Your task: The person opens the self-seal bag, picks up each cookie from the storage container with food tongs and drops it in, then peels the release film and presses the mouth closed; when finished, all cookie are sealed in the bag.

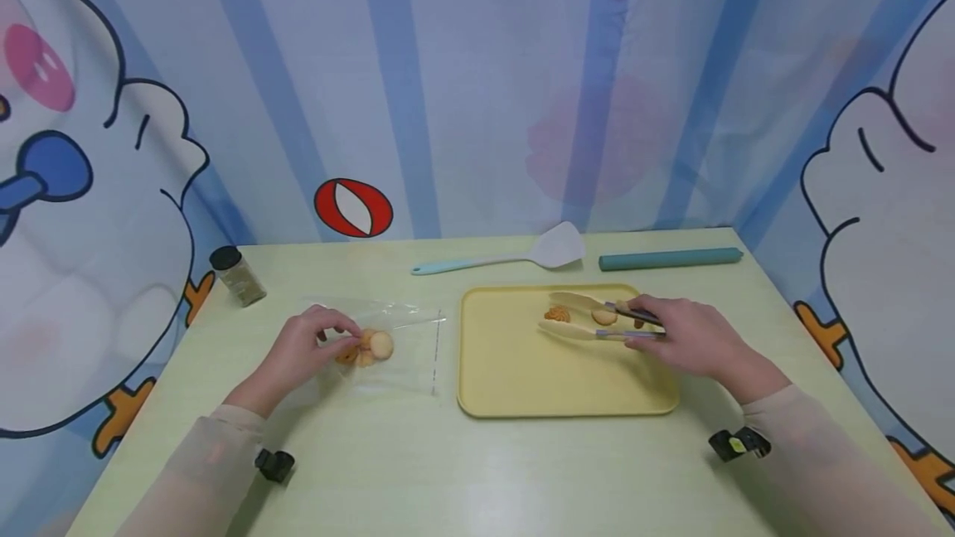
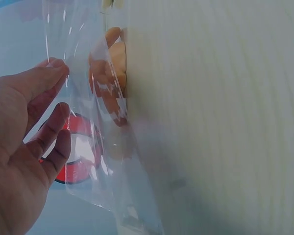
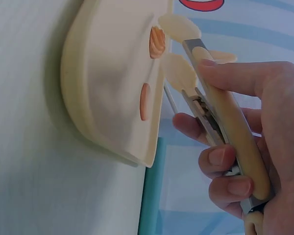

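Observation:
My left hand (image 1: 307, 344) pinches the film of a clear plastic bag (image 1: 413, 359) between thumb and fingertip. Several cookies (image 1: 381, 345) lie together inside the bag; the left wrist view shows these cookies (image 2: 108, 73) through the shiny film. My right hand (image 1: 690, 336) grips a pair of tongs (image 3: 235, 132) with cream tips, which stand apart over a yellow tray (image 1: 570, 415). A swirled cookie (image 1: 557, 315) and a round cookie (image 1: 604, 316) lie on the tray below the tongs. Nothing shows between the tips.
Behind the tray lie a spatula (image 1: 558, 247) with a pale blade and a teal rolling pin (image 1: 670, 258). A black-capped jar (image 1: 239, 276) stands at the table's back left. A striped cartoon curtain (image 1: 477, 106) rises along the back edge.

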The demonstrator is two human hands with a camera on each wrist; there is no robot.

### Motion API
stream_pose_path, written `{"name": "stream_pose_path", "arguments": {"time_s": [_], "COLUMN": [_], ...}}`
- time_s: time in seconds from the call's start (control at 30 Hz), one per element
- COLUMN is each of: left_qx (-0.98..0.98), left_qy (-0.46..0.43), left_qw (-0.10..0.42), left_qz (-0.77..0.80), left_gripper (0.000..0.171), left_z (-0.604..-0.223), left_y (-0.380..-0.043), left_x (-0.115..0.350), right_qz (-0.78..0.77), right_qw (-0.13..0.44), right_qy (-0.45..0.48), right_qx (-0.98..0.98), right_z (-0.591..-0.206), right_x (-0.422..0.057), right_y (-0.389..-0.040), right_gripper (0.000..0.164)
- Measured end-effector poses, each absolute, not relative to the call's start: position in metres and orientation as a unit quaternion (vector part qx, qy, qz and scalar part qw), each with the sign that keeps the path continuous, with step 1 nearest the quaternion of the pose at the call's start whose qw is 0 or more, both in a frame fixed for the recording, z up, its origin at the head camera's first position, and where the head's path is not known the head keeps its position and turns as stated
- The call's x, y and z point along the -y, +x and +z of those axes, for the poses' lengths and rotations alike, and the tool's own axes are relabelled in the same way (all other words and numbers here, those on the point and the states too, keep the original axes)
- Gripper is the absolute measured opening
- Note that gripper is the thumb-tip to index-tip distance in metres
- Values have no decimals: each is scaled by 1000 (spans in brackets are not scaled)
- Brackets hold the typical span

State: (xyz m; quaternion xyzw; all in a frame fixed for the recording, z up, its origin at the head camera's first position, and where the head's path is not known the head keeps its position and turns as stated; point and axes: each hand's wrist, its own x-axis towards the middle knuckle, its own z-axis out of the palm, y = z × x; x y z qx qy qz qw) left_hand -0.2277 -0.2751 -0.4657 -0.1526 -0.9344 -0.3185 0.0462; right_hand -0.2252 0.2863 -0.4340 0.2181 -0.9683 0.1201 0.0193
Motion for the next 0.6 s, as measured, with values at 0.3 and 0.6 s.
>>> {"name": "stream_pose_path", "arguments": {"time_s": [0.3, 0.6], "left_qx": [933, 933], "left_qy": [-162, -161], "left_qw": [54, 52], "left_qz": [-316, -317], "left_gripper": [12, 12], "left_z": [-468, -467], "left_y": [-226, -225], "left_x": [276, 277], "right_qz": [116, 112], "right_qw": [-4, 7], "right_qy": [220, 231], "right_qx": [969, 967], "right_z": [-431, -432], "right_x": [-293, -292], "right_y": [-227, -226], "right_gripper": [44, 43]}}
